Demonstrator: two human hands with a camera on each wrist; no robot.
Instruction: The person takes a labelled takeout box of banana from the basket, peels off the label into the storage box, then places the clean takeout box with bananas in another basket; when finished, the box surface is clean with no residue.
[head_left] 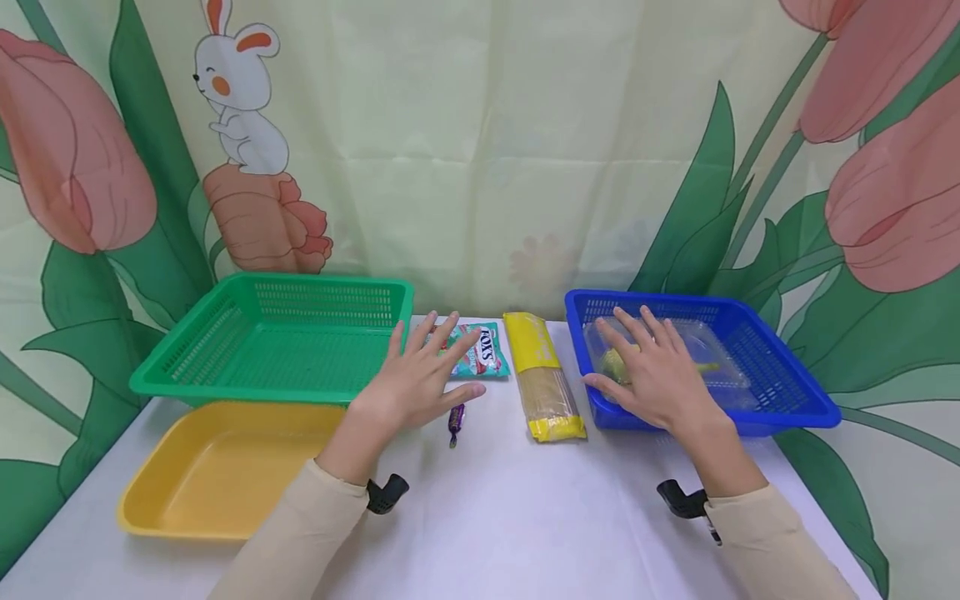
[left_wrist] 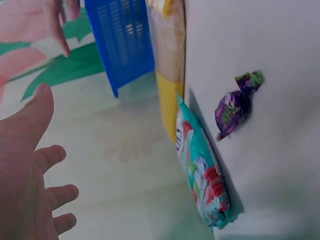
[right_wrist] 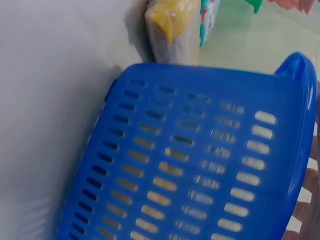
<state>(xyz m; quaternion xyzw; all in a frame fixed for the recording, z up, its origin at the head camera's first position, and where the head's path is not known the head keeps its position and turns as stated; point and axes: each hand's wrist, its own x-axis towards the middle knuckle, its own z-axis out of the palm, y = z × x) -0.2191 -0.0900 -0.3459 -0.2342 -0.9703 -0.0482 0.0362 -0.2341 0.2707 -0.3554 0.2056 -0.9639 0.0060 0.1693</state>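
My left hand (head_left: 412,383) is held over the table with its fingers spread, holding nothing. It partly covers a teal FOX'S candy bag (head_left: 487,352). Just right of its thumb lies a purple wrapped candy (head_left: 456,419), seen closer in the left wrist view as a twisted wrapper (left_wrist: 234,107). My right hand (head_left: 663,379), fingers also spread, is above a blue perforated basket (head_left: 783,358). In that basket is a clear plastic container (head_left: 723,346) with something yellow-green in it, partly hidden by the hand. In the right wrist view the basket's wall hides most of the fingers.
Between the hands lies a long yellow packet (head_left: 546,387) with a clear middle showing tan contents. A green perforated basket (head_left: 247,393) stands at the back left, with a yellow tray (head_left: 217,479) in front of it. A printed curtain (head_left: 487,167) hangs behind the table.
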